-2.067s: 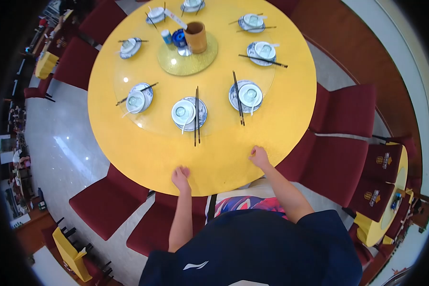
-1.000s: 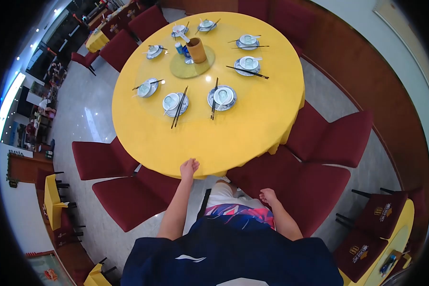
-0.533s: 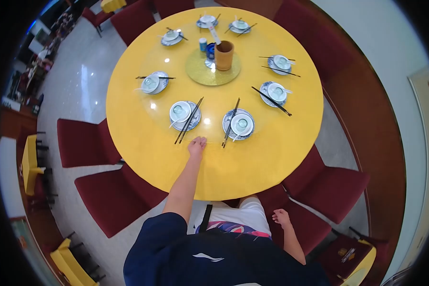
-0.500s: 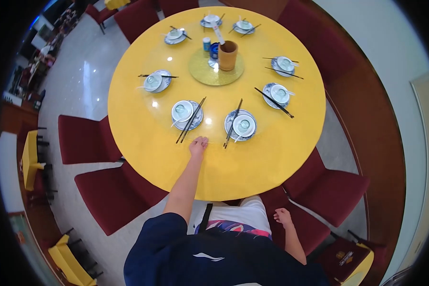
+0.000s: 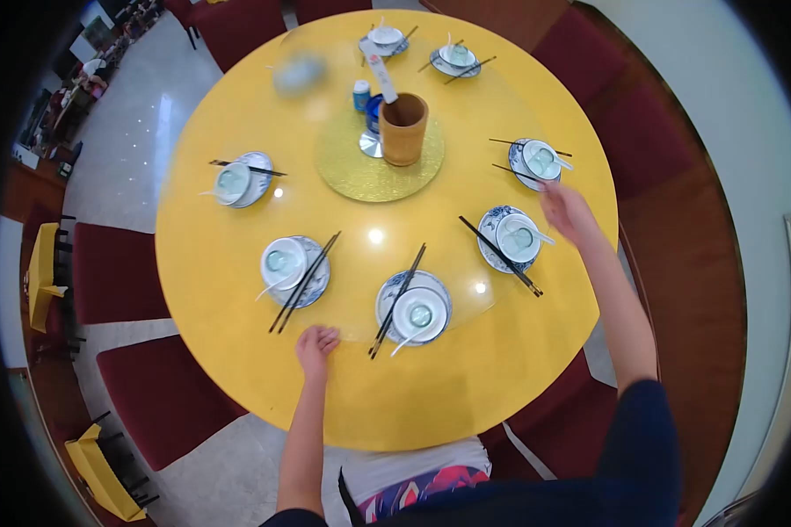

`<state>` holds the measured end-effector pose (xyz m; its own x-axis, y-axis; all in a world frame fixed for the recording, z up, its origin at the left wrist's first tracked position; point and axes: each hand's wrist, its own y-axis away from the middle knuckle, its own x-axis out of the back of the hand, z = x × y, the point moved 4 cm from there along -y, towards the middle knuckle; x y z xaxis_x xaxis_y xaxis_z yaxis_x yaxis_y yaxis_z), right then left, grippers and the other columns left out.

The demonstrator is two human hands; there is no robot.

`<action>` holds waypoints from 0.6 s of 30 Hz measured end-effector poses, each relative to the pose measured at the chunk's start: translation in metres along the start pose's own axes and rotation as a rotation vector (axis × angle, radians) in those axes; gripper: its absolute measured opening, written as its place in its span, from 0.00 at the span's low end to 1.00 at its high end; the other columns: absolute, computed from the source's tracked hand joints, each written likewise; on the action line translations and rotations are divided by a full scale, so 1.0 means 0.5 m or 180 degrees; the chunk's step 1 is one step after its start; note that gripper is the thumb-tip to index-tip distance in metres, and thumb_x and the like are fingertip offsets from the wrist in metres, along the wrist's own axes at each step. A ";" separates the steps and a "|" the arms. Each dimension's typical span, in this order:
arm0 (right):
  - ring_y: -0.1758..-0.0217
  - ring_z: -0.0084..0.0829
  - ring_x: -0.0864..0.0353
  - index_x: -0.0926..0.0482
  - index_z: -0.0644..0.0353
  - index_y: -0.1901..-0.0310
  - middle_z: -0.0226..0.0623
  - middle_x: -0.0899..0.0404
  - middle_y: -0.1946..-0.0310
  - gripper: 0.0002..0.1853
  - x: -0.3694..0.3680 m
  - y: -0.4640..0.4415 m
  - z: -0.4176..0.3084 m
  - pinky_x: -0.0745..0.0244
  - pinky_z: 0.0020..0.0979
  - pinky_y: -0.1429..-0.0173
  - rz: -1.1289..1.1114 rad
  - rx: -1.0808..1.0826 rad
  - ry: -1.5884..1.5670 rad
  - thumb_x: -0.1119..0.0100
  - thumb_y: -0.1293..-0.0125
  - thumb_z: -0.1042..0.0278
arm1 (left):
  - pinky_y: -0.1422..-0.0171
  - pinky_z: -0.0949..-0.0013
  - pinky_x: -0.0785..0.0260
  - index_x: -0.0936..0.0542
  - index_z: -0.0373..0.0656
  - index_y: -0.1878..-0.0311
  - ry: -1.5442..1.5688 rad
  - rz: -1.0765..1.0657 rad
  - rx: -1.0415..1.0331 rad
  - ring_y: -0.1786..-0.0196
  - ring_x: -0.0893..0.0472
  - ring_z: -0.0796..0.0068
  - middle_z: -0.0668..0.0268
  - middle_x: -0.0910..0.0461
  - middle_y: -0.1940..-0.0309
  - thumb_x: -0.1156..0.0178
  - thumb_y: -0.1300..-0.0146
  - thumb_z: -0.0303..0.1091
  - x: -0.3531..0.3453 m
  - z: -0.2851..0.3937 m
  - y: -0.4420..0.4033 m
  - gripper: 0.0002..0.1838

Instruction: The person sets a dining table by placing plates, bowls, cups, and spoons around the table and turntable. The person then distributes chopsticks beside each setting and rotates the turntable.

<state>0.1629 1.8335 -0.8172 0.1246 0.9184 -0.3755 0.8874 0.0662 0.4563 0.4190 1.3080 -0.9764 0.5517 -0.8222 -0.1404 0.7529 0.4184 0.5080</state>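
My left hand lies at the near rim of the clear glass turntable, its fingers curled together at the edge. Just beyond it, a bowl sits on a blue-patterned plate with black chopsticks and a white spoon. My right hand is stretched to the right side, fingertips closed at the end of a black chopstick. That chopstick lies across a plate bearing a white bowl with a small glass in it. Nearer to me stands another bowl, with chopsticks beside it.
A wooden cup stands on a gold central disc beside a blue-capped container. More place settings ring the yellow table; one at the far left is blurred. Dark red chairs surround it, and a wall curves along the right.
My right hand has risen from beside my lap to the right-hand place setting. My left hand stays at the glass rim. The view has leaned closer to the table.
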 end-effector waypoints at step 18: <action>0.65 0.41 0.18 0.35 0.69 0.45 0.57 0.30 0.49 0.25 -0.093 -0.984 -0.036 0.17 0.34 0.70 0.0974 0.0495 -0.0236 0.37 0.37 0.66 | 0.76 0.72 0.27 0.28 0.34 0.65 -0.0521 0.1095 0.0001 0.76 0.20 0.66 0.55 0.21 0.75 0.53 0.28 0.52 -0.028 0.003 -0.002 0.25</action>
